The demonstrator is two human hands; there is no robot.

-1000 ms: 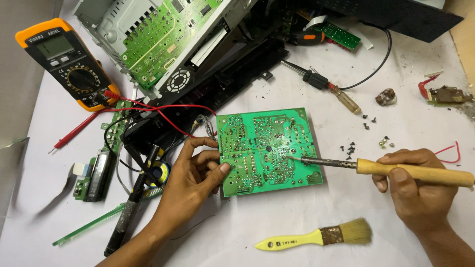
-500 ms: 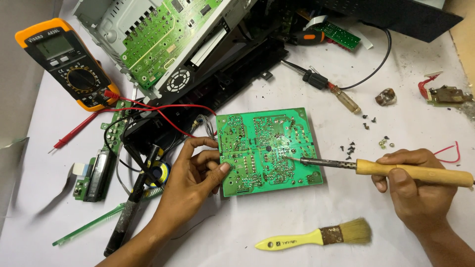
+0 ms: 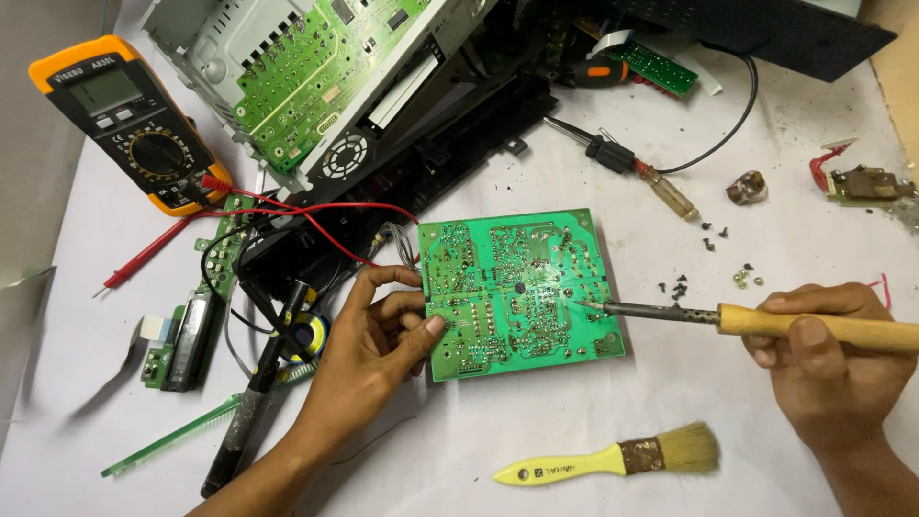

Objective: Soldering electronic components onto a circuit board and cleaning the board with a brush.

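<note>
The green circuit board [image 3: 522, 292] lies flat, solder side up, at the middle of the white counter [image 3: 536, 440]. The left hand [image 3: 378, 335] has its grip closed on the board's left edge, thumb on top and fingers curled at the rim. The right hand [image 3: 828, 359] is wrapped tight around the wooden handle of a soldering iron [image 3: 756, 319], which lies nearly level; its tip touches the board near the right edge. A yellow-handled brush [image 3: 613, 460] lies on the counter just below the board, apart from both hands. An orange multimeter [image 3: 129, 120] sits at the upper left, its red lead [image 3: 153, 254] trailing across the counter. An opened metal chassis with a second green board [image 3: 306, 77] stands above. Small loose screws [image 3: 713, 263] are scattered right of the board, above the iron. A screwdriver [image 3: 632, 168] lies further up, near the chassis.
</note>
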